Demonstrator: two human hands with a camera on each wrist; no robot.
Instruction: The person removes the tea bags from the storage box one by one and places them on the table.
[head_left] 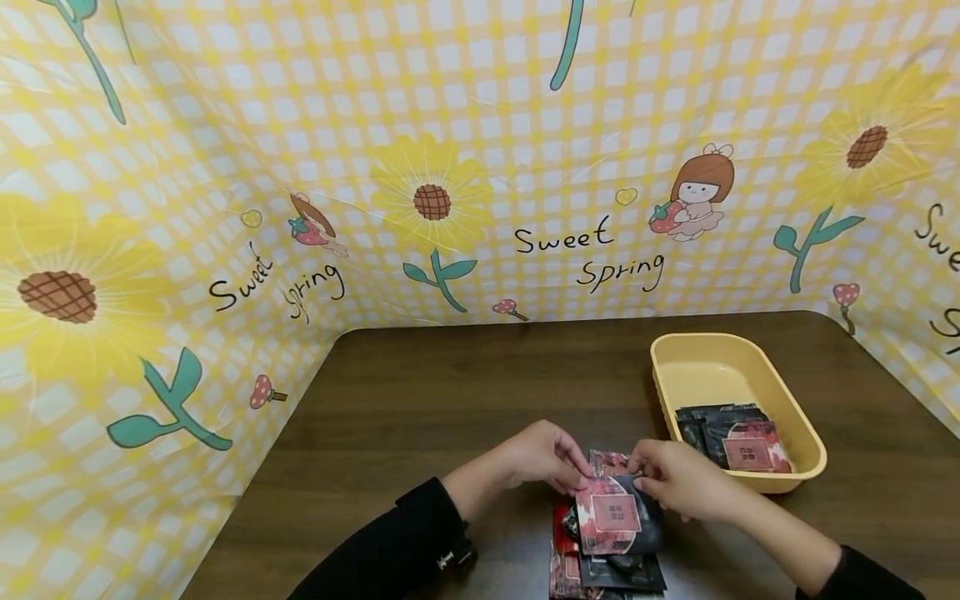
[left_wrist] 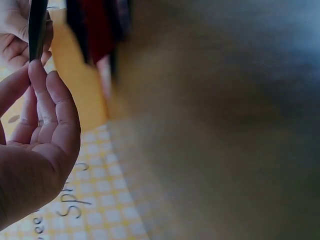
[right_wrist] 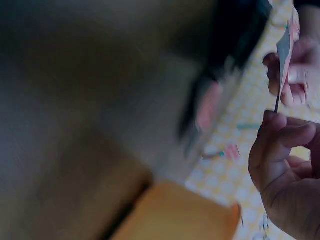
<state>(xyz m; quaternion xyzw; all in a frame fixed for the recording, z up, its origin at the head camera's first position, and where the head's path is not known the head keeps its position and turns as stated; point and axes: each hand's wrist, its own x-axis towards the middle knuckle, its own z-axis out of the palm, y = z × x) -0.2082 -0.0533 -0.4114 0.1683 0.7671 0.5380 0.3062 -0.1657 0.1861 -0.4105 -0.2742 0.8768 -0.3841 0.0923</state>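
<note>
Between both hands a pink-and-black sachet [head_left: 617,515] is held up by its top corners. My left hand [head_left: 546,457] pinches the left corner between thumb and fingertips; my right hand [head_left: 681,477] pinches the right one. Edge-on, the same sachet [left_wrist: 37,30] shows as a thin dark sheet in the left wrist view, with the left hand [left_wrist: 45,125] below it. The right wrist view has the right hand [right_wrist: 290,160] gripping the thin edge. Under the held sachet lies a pile of similar sachets [head_left: 566,575], some red, some black, partly hidden by it.
A yellow plastic basket [head_left: 708,358] stands at the right on the brown wooden table [head_left: 450,375], with several black and pink sachets [head_left: 738,437] in its near end. Yellow checked cloth [head_left: 480,167] printed with flowers hangs behind the table and along its sides.
</note>
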